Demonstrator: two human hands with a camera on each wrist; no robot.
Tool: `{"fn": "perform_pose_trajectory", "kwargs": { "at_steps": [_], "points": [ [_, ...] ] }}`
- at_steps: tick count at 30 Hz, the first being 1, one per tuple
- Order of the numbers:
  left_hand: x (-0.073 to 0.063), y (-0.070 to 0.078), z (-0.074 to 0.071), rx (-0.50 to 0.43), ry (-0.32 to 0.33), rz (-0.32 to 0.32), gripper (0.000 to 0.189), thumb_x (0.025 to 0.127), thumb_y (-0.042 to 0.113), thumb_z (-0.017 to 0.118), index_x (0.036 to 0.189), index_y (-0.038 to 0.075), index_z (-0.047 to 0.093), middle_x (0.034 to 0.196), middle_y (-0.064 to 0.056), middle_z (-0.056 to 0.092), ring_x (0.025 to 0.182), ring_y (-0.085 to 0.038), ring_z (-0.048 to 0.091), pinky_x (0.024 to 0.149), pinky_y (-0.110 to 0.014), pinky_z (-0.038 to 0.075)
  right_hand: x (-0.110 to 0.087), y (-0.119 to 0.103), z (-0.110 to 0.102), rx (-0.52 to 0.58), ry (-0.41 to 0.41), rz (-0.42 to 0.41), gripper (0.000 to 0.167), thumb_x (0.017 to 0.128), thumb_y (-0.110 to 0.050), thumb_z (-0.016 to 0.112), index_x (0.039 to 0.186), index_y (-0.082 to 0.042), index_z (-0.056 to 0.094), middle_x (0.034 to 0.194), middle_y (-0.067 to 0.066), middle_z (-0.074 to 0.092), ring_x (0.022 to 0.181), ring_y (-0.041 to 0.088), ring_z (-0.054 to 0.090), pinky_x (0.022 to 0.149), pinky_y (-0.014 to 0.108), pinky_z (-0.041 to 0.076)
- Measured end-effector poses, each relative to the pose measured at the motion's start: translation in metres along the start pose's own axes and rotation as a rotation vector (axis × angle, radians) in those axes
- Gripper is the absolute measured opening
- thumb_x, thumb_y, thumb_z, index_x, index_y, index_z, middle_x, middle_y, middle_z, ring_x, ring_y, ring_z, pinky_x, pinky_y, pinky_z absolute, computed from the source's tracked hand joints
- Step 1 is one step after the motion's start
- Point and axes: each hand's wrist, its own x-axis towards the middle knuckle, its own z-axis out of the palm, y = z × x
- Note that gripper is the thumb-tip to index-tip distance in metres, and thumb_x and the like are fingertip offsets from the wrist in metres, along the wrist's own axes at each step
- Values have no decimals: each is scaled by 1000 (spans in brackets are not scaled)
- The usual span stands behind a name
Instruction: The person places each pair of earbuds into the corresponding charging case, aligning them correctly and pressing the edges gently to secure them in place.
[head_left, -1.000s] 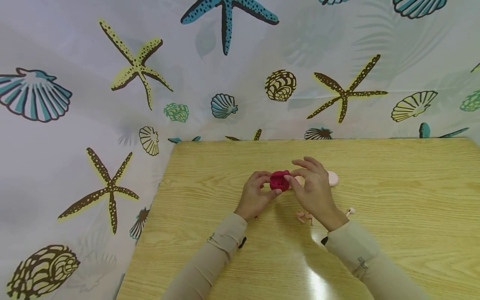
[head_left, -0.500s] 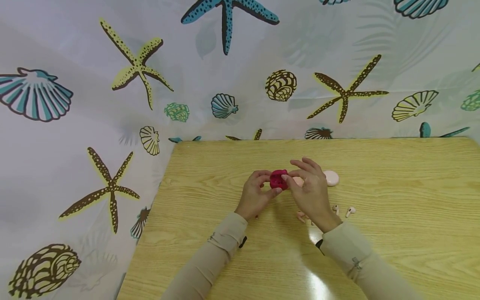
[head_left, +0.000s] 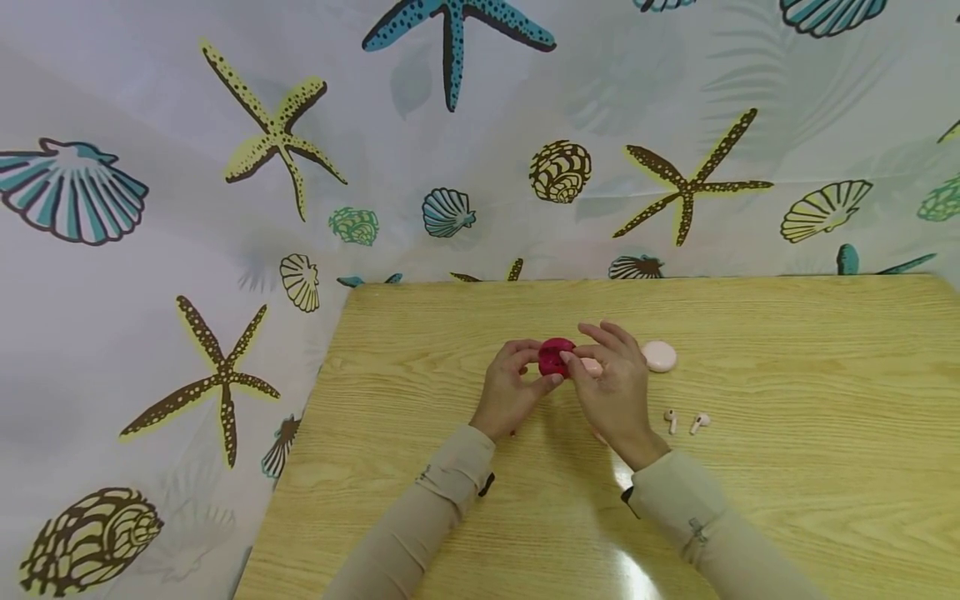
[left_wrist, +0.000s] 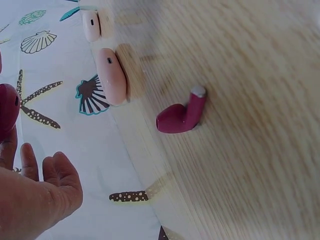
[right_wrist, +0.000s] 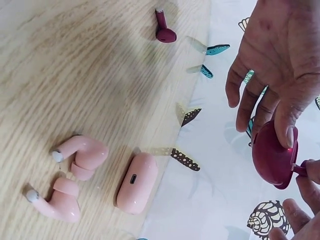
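Observation:
A dark magenta earbud case (head_left: 551, 357) is held lid up above the table by my left hand (head_left: 508, 387), fingers and thumb at its sides. My right hand (head_left: 617, 387) meets the case from the right, its thumb and forefinger pinching a small magenta earbud (right_wrist: 300, 169) at the case's opening. Its other fingers are raised. In the right wrist view the case (right_wrist: 272, 157) shows its rounded back, with the left thumb on it. Another magenta earbud (left_wrist: 182, 114) lies on the table below the left hand.
Behind the right hand lie a pink earbud case (right_wrist: 137, 185) and a round pale case (head_left: 660, 357). Two pink earbuds (right_wrist: 89, 152) lie nearer, partly hidden by the hand in the head view. Two pale earbuds (head_left: 700, 423) lie to the right. A shell-patterned cloth (head_left: 480, 150) hangs behind the table.
My right hand and forearm have shifted slightly left toward the case, uncovering the two pale earbuds and covering most of the pink ones. The left hand has stayed nearly still.

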Motion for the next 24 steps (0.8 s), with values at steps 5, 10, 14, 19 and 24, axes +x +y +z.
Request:
{"fn": "perform_pose_trajectory", "kwargs": {
  "at_steps": [5, 10, 14, 19, 24],
  "points": [
    [-1, 0, -1, 20, 2, 5, 24, 84, 23, 74, 101, 6, 71, 123, -5, 58, 119, -23, 53, 96, -43, 47, -2, 3, 4, -2, 19, -20, 12, 77, -2, 75, 74, 9, 71, 106, 24, 70, 114, 42, 56, 102, 55, 37],
    [-1, 1, -2, 16, -2, 5, 23, 84, 21, 74, 101, 6, 71, 124, -6, 58, 118, -23, 53, 97, -44, 46, -2, 2, 5, 10, 16, -25, 13, 78, -2, 76, 75, 10, 70, 108, 24, 70, 114, 42, 56, 101, 55, 38],
    [-1, 1, -1, 16, 1, 3, 24, 84, 21, 74, 101, 5, 71, 123, -7, 58, 118, -23, 53, 97, -44, 46, -1, 2, 5, 6, 2, -24, 14, 78, -3, 76, 76, 10, 70, 109, 24, 69, 114, 42, 56, 102, 55, 38],
    [-1, 1, -2, 13, -3, -6, 24, 84, 22, 74, 101, 6, 71, 124, -6, 58, 119, -23, 53, 97, -44, 46, -1, 3, 5, 1, 2, -28, 12, 78, -2, 75, 76, 9, 71, 108, 24, 69, 114, 42, 56, 101, 55, 39],
    [-1, 2, -2, 2, -5, -11, 24, 84, 21, 74, 102, 6, 71, 125, -6, 58, 119, -23, 53, 98, -44, 46, 0, 2, 6, 8, -2, -26, 12, 78, -2, 75, 77, 10, 71, 108, 25, 69, 114, 42, 56, 100, 56, 39]
  ]
}}
